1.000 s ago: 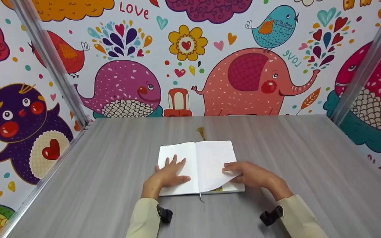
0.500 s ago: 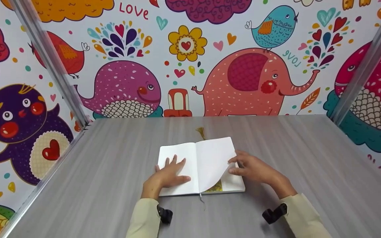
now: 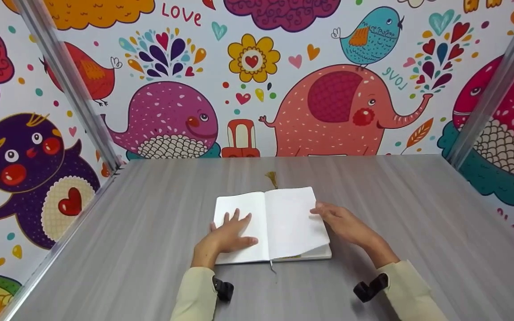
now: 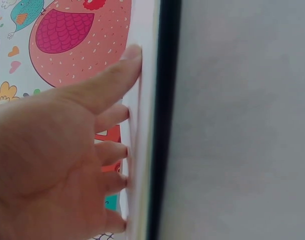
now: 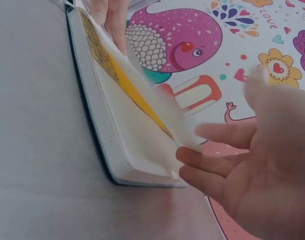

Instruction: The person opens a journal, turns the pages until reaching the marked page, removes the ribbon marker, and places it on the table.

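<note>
An open notebook [image 3: 290,223] with blank white pages lies on the table. My left hand [image 3: 225,238] rests spread on its left page; in the left wrist view the left fingertips [image 4: 123,152] press against the paper. At the right page's outer edge is my right hand [image 3: 344,223], its fingertips touching the loose sheet. In the right wrist view the right hand [image 5: 262,160] has its thumb apart from the fingers, without a pinch. Beneath the lifted sheet lies a yellow patterned bookmark [image 5: 135,96], mostly covered in the head view. Its gold tassel [image 3: 271,179] sticks out past the top edge.
A thin ribbon [image 3: 272,266] hangs from the notebook's lower spine onto the grey table [image 3: 159,214]. Walls with cartoon animals [image 3: 328,111] and metal posts [image 3: 67,84] enclose the table. A black wrist camera [image 3: 223,290] sits at each cuff.
The right page's lower corner was curled up, baring the bookmark; it has since dropped almost flat. My right hand has moved outward and let go of the sheet. My left hand stays put.
</note>
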### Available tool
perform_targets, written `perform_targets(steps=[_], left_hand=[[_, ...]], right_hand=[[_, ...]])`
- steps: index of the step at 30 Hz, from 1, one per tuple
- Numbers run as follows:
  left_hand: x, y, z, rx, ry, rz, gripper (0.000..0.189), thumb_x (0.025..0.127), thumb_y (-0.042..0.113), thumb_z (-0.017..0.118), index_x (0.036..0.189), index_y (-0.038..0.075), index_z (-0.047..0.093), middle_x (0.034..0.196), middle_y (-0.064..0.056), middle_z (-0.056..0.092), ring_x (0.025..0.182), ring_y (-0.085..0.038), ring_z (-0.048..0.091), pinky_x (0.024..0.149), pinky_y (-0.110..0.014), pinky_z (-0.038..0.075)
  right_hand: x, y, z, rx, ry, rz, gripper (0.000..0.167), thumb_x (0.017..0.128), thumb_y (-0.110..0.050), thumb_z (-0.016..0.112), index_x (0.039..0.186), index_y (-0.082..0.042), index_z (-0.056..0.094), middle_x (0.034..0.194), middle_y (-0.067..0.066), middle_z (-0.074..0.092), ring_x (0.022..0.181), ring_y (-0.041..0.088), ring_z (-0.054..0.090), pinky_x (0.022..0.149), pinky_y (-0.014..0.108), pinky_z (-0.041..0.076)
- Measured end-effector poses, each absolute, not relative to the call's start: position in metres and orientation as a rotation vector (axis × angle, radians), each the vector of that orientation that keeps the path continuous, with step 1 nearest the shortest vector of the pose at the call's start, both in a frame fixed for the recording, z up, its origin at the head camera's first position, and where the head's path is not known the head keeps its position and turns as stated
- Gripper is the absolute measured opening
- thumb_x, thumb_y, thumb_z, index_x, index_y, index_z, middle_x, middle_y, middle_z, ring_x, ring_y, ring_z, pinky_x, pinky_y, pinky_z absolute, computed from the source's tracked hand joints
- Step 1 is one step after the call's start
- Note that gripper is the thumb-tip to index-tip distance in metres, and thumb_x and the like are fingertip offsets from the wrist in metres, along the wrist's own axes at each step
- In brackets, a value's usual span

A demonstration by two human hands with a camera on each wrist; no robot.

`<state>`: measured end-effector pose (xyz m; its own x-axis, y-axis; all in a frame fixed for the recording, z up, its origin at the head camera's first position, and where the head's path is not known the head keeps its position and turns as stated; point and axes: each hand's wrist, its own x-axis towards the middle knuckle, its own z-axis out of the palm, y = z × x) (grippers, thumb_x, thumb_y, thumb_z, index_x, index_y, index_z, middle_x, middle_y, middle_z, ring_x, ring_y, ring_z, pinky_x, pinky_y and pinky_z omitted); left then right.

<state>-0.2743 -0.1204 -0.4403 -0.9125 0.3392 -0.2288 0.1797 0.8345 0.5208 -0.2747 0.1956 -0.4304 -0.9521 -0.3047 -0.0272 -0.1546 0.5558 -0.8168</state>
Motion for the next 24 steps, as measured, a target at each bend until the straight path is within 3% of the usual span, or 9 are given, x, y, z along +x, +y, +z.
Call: perform_targets(steps=[7,15,20,24], left_hand=[[-0.274,-0.121,-0.441,0.398,2.705,0.739,0.077,0.095,0.043,0.065,0.158,0.012,0.032,0.167,-0.023,0.012,0.154,-0.050,0.005,0.113,-0.079,0.001],[-0.274,-0.122,-0.442,0.404,2.706,0.730,0.077,0.095,0.044,0.065,0.158,0.013,0.031,0.167,-0.023,0.011,0.154,-0.050,0.005,0.113,-0.079,0.000],[-0.275,-0.121,-0.442,0.403,2.701,0.708,0.077,0.096,0.044,0.064,0.158,0.014,0.031,0.168,-0.023,0.011,0.154,-0.049,0.005,0.113,-0.079,0.002],[-0.275,-0.121,-0.441,0.400,2.704,0.702,0.077,0.096,0.045,0.064,0.158,0.013,0.031,0.167,-0.023,0.012,0.154,-0.049,0.005,0.113,-0.079,0.002]], right_hand=[[-0.278,0.185,-0.435,-0.174,2.692,-1.472,0.052,0.096,-0.014,0.067,0.144,-0.003,0.051,0.151,0.021,0.047,0.127,0.040,0.059,0.100,0.048,0.054],[-0.281,0.185,-0.439,-0.039,2.661,-1.602,0.059,0.090,-0.004,0.070,0.144,0.002,0.049,0.138,0.024,0.059,0.124,0.039,0.060,0.102,0.046,0.052],[-0.281,0.188,-0.437,-0.007,2.549,-1.707,0.059,0.088,-0.004,0.072,0.142,0.005,0.051,0.126,0.025,0.063,0.101,0.022,0.068,0.085,0.030,0.057],[-0.280,0.189,-0.436,-0.002,2.531,-1.721,0.058,0.087,-0.003,0.073,0.140,0.006,0.052,0.116,0.022,0.066,0.086,0.011,0.065,0.077,0.027,0.055]])
